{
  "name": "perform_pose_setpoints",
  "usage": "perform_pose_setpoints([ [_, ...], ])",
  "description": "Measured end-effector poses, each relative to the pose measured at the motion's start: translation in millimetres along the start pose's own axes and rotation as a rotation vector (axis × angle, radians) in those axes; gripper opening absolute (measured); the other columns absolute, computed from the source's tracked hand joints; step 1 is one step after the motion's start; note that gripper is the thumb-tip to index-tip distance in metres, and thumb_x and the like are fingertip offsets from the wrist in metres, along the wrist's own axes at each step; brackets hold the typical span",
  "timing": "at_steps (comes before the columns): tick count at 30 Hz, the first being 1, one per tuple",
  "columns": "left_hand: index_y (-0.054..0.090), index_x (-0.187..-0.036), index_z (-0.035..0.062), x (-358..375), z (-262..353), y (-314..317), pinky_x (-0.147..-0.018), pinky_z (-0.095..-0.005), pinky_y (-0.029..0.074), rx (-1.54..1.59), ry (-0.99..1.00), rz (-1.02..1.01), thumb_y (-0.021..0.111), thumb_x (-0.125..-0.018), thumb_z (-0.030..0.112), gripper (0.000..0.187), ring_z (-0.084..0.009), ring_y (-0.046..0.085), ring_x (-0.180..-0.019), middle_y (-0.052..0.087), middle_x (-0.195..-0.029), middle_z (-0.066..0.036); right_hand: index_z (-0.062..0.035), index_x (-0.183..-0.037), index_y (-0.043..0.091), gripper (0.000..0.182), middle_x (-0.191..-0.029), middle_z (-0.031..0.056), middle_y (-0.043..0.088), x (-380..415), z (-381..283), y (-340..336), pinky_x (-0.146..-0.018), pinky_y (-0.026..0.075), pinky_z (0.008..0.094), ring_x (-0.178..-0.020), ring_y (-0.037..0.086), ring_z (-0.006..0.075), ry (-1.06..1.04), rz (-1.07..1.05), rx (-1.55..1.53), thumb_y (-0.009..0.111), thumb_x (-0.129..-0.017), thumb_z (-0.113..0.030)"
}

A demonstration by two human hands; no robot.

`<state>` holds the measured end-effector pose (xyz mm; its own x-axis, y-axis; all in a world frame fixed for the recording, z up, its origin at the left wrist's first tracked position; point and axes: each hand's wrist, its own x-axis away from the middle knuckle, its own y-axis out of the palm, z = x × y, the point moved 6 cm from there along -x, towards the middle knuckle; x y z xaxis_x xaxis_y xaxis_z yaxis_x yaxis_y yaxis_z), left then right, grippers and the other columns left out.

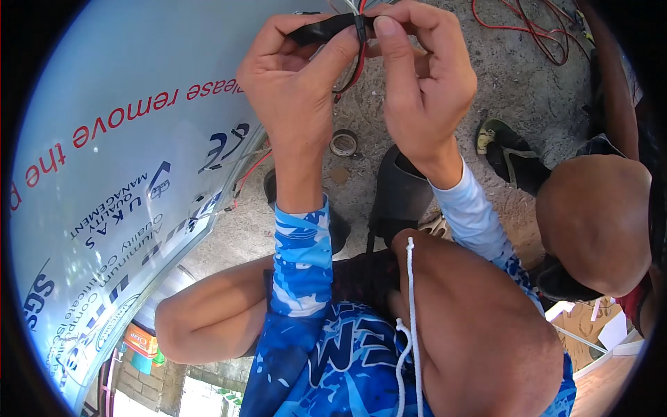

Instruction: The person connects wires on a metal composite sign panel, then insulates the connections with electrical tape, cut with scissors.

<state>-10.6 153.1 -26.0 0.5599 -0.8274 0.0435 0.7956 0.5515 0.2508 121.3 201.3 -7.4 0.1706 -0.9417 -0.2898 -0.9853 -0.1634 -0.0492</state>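
My left hand [295, 83] is closed at the top of the view, thumb pressed against a bundle of thin wires [360, 48] with red, white and black strands. Black tape [321, 30] lies between its fingers and reaches across the bundle, where a dark band wraps the wires. Opposite it, my right hand [431, 83] pinches the tape close to the bundle between thumb and forefinger. The fingertips nearly meet, and part of the tape is hidden behind them.
A large printed panel [125, 153] fills the left side. A tape roll [343, 143] lies on the concrete floor [458, 132]. Red cables [531, 28] trail at the upper right. Another person's sandalled foot [511, 153] and bent knee [594, 222] are at the right.
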Motion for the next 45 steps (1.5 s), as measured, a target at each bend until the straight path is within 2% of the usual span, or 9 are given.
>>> perform_pose_setpoints([
  [2,0.062,-0.092,-0.0036,1,1,2,-0.073,-0.0286,0.057,0.008,-0.018,0.014,0.069,-0.082,-0.007,0.013,-0.0159,0.068,-0.078,0.069,-0.088,-0.012,0.0080,-0.099,0.058,0.013,-0.087,0.0106,0.062,-3,-3,0,-0.059,0.052,0.0246,-0.073,0.062,0.0110,0.030,-0.021,-0.004,0.056,-0.096,-0.004],
  [4,0.064,-0.092,-0.0041,1,-3,-2,-0.070,-0.0227,0.055,0.128,-0.063,0.064,0.073,-0.077,-0.008,0.017,-0.0131,0.066,-0.075,0.069,-0.088,-0.011,0.0080,-0.100,0.057,0.014,-0.088,0.0107,0.063,-3,-3,4,-0.061,0.053,0.0243,-0.075,0.062,0.0109,0.061,-0.053,0.003,0.056,-0.096,-0.005],
  [8,0.065,-0.094,-0.0044,2,-7,-8,-0.070,-0.0232,0.055,0.185,-0.072,0.065,0.072,-0.078,-0.008,0.018,-0.0136,0.067,-0.077,0.069,-0.089,-0.013,0.0076,-0.101,0.057,0.014,-0.089,0.0098,0.063,0,3,9,-0.065,0.053,0.0238,-0.076,0.062,0.0107,0.160,-0.016,-0.221,0.055,-0.097,-0.006],
  [14,0.065,-0.095,-0.0045,1,-6,-11,-0.069,-0.0251,0.057,0.214,-0.088,0.081,0.070,-0.079,-0.006,0.017,-0.0148,0.067,-0.077,0.069,-0.091,-0.013,0.0068,-0.101,0.057,0.014,-0.089,0.0089,0.064,3,9,12,-0.065,0.054,0.0234,-0.076,0.062,0.0098,0.228,-0.040,-0.294,0.055,-0.098,-0.006],
  [16,0.064,-0.092,-0.0045,-4,-6,-16,-0.071,-0.0340,0.061,0.141,-0.033,0.038,0.065,-0.086,-0.003,0.007,-0.0212,0.070,-0.079,0.069,-0.090,-0.015,0.0065,-0.101,0.057,0.013,-0.088,0.0086,0.064,3,10,13,-0.065,0.054,0.0233,-0.076,0.062,0.0096,0.249,-0.050,-0.290,0.055,-0.098,-0.006],
  [27,0.063,-0.091,-0.0036,-10,-4,-20,-0.070,-0.0337,0.061,0.070,-0.016,0.022,0.067,-0.084,-0.004,0.007,-0.0201,0.069,-0.076,0.069,-0.086,-0.014,0.0036,-0.101,0.057,0.013,-0.086,0.0074,0.065,13,37,23,-0.068,0.054,0.0251,-0.073,0.063,0.0115,0.545,0.003,-0.749,0.057,-0.097,-0.009],
  [30,0.063,-0.091,-0.0033,-9,-4,-20,-0.072,-0.0337,0.060,0.080,-0.031,0.013,0.067,-0.084,-0.004,0.008,-0.0198,0.069,-0.077,0.069,-0.086,-0.013,0.0035,-0.102,0.056,0.014,-0.085,0.0071,0.065,14,40,24,-0.069,0.054,0.0256,-0.074,0.063,0.0116,0.688,-0.022,-0.696,0.057,-0.098,-0.010],
  [36,0.064,-0.092,-0.0029,-11,-7,-25,-0.072,-0.0335,0.060,0.104,-0.055,0.005,0.067,-0.084,-0.004,0.009,-0.0191,0.069,-0.077,0.069,-0.086,-0.013,0.0034,-0.101,0.056,0.014,-0.082,0.0078,0.065,10,34,29,-0.063,0.053,0.0263,-0.072,0.062,0.0124,0.761,-0.063,-0.716,0.056,-0.098,-0.010],
  [45,0.064,-0.101,-0.0034,-15,-11,-25,-0.067,-0.0283,0.059,0.081,-0.125,0.007,0.066,-0.085,-0.004,0.016,-0.0191,0.070,-0.079,0.069,-0.090,-0.013,0.0028,-0.102,0.055,0.013,-0.083,0.0067,0.064,13,42,31,-0.064,0.060,0.0270,-0.072,0.062,0.0111,0.821,-0.047,-0.810,0.054,-0.098,-0.009],
])
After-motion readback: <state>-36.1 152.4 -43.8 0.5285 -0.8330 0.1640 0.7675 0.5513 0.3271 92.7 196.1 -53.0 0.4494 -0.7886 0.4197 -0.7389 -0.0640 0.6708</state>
